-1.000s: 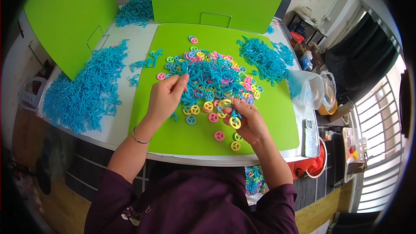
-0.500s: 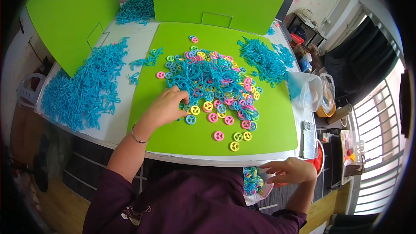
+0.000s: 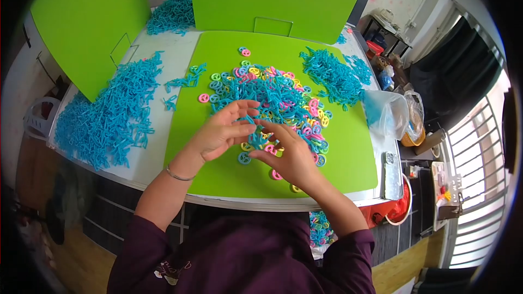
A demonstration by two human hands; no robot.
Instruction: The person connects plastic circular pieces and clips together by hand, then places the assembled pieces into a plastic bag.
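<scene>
My left hand (image 3: pixel 223 133) is raised over the front of the pile, its thumb and fingers closed on a small blue plastic frame piece (image 3: pixel 254 137). Facing it from the other side, my right hand (image 3: pixel 291 155) has its thumb and index finger spread around that piece; whether they touch it I cannot make out. Beneath and behind both hands lies a heap of blue plastic frame pieces (image 3: pixel 269 92) mixed with small pink, yellow, green and blue spoked wheels (image 3: pixel 244 158). The heap rests on a green board (image 3: pixel 201 177).
Large piles of blue pieces lie on the left (image 3: pixel 109 117), the right (image 3: pixel 332 75) and at the far left corner (image 3: pixel 173 13). Upright green panels (image 3: pixel 278 0) stand behind. A clear plastic bag (image 3: pixel 385 111) and a phone (image 3: pixel 391 177) are at the right edge. Mixed parts (image 3: pixel 321 230) sit below the table.
My right hand has come up from beside the bag below the table to meet the left. My left hand has lifted off the pile and moved slightly right, bringing a blue piece.
</scene>
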